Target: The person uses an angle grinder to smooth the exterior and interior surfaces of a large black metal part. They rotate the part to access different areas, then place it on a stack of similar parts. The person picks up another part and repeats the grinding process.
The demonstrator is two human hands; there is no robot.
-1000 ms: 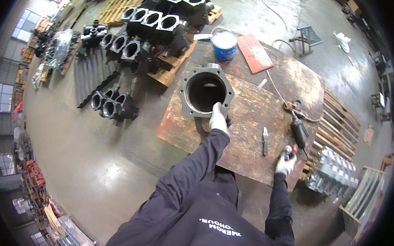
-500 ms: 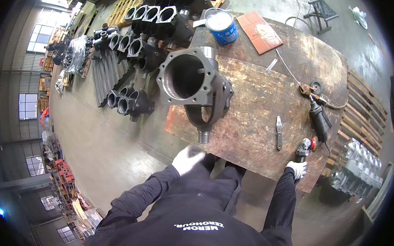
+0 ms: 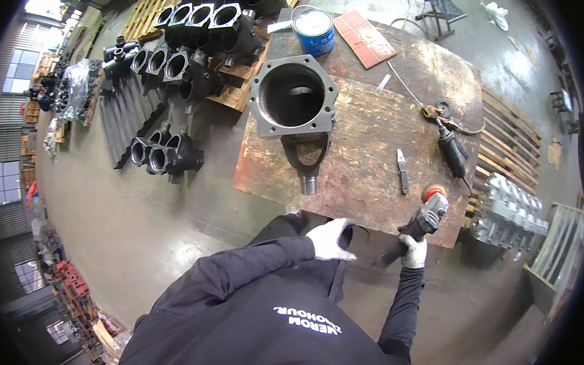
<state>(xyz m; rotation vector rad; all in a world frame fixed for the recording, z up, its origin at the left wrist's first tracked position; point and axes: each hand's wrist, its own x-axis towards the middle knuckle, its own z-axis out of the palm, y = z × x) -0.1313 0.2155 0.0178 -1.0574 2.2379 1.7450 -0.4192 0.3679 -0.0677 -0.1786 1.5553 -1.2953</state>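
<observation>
Grey-and-black, our grinder (image 3: 418, 227) looks heavy and rigid, best held round its body; our right hand (image 3: 413, 250) grips it, our left hand (image 3: 331, 239) curving open, thumb apart.

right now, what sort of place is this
Likely a metalworking shop: a dark metal part rests on a worn table, the right hand holds a grinder, and similar parts sit on a pallet.
</observation>
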